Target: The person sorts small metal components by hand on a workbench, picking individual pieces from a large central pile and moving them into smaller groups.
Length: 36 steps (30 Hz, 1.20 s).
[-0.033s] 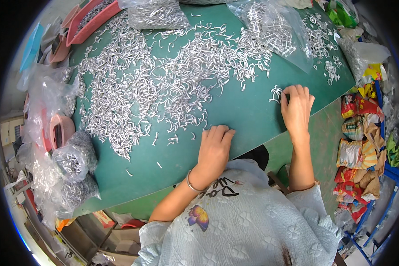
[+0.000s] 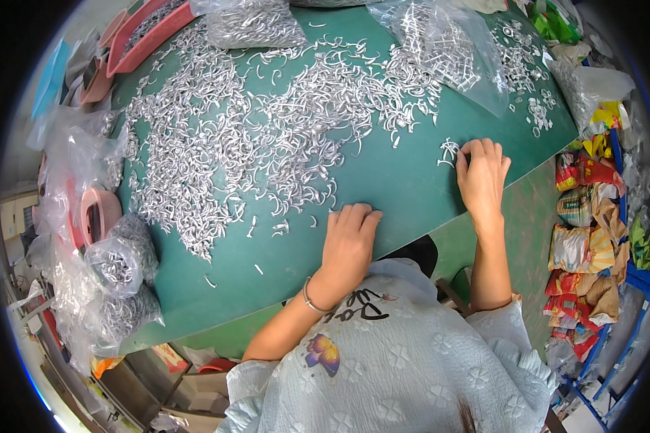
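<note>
Clear plastic bags point(image 2: 114, 268) of metal pieces sit at the left of a green table point(image 2: 404, 187); a broad spread of curved silvery pieces point(image 2: 220, 141) lies loose across its top. Left hand point(image 2: 349, 239) rests at the near edge, fingers bent and close together, any hold impossible to tell. Small cluster of similar pieces point(image 2: 448, 152) lies just beside the right hand point(image 2: 482, 177), fingers curled, any pinch hidden from view.

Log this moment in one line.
left hand: at green table edge | right hand: beside small silver cluster | large silver pile: beyond left hand
</note>
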Each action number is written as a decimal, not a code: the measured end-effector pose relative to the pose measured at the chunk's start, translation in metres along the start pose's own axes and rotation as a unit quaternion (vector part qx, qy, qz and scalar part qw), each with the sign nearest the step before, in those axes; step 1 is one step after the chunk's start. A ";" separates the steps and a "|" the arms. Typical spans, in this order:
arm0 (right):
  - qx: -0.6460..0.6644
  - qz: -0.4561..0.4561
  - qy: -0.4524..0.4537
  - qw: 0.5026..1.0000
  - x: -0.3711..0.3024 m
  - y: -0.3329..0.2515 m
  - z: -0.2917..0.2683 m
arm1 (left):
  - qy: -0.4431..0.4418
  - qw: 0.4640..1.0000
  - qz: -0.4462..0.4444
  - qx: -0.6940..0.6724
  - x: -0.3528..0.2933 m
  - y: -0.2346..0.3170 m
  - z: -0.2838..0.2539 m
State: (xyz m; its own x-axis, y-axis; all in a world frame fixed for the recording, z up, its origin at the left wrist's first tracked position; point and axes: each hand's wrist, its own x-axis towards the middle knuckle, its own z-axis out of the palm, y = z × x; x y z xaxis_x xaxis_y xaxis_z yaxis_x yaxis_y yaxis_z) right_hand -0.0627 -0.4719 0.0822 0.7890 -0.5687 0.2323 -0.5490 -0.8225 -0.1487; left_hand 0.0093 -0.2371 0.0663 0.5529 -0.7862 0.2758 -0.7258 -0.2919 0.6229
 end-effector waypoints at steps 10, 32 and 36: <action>0.090 -0.054 0.087 0.991 -0.001 0.014 0.032 | -0.005 1.000 -0.004 -0.005 -0.001 -0.001 0.000; 0.341 -0.105 -0.040 0.933 0.029 -0.022 0.024 | -0.005 1.000 -0.003 -0.010 0.003 -0.002 0.000; 0.531 0.083 -0.025 0.843 0.049 0.002 0.034 | -0.009 1.000 -0.004 -0.015 0.002 0.000 0.000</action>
State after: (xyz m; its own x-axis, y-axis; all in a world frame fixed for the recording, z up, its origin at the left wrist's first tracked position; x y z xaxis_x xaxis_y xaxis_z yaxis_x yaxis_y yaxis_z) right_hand -0.0157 -0.5014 0.0603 0.7501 -0.6556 0.0866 -0.1183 -0.2619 -0.9578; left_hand 0.0107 -0.2388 0.0672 0.5504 -0.7942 0.2576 -0.7094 -0.2821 0.6459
